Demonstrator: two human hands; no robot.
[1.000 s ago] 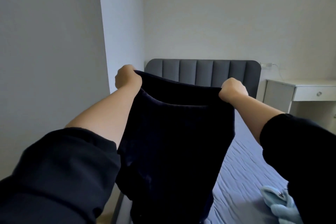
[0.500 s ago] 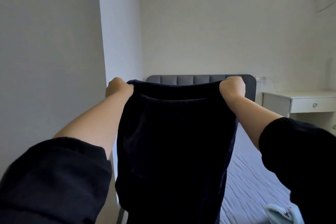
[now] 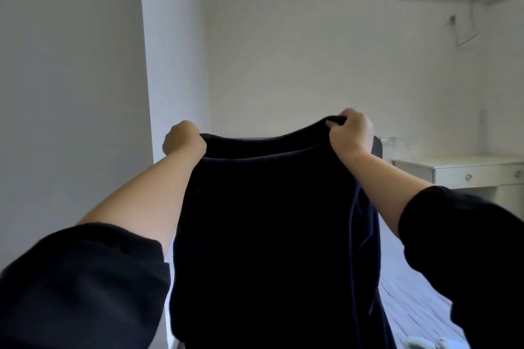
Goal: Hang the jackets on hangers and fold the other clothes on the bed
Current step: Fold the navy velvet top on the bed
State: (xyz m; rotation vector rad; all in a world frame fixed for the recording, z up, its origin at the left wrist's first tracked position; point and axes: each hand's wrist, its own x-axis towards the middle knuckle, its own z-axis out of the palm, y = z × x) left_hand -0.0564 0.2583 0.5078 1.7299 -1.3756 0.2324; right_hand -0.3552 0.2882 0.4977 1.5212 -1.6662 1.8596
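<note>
Navy garment [image 3: 269,235] hangs above the bed [image 3: 411,306]. Left hand [image 3: 184,139] and right hand [image 3: 351,133] grip its top tight. Lay it down flat and level.

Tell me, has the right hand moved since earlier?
Yes. The right hand, gripping the dark garment, rose: now above the headboard top, earlier below it.

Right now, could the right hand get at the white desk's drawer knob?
Probably not: the right hand grips the dark navy fabric garment with the left hand, and the white desk stands well beyond it.
</note>
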